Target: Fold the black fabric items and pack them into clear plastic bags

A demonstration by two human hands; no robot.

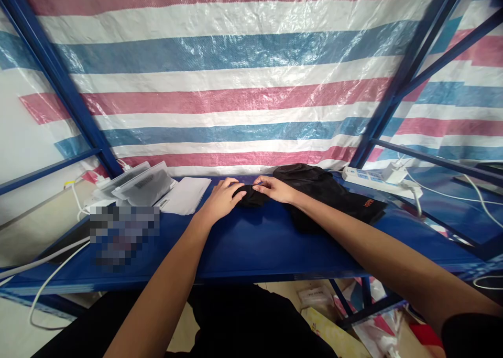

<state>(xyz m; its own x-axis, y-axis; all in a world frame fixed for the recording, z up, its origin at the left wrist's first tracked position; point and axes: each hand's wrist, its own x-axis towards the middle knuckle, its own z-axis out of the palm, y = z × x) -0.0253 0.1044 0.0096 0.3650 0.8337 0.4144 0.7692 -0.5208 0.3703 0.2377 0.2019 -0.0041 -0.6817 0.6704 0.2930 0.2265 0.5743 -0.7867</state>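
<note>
A small black cloth bundle (252, 196) is held over the blue tabletop at the middle of the view; its exact kind I cannot make out. My left hand (225, 196) grips its left side, thumb and fingers closed on the cloth. From the right, my right hand (275, 188) pinches its upper edge between thumb and fingers. Just behind and right of my right hand lies a larger heap of black fabric (353, 203) with small orange lettering, partly covered by my forearm.
White envelopes or papers (186, 195) and clear-fronted grey pouches (145, 185) lie on the left, near a blurred-out object (121, 235). A white power strip (373, 180) with cables sits at right. Blue metal posts (377, 117) and a striped plastic sheet (236, 101) bound the desk.
</note>
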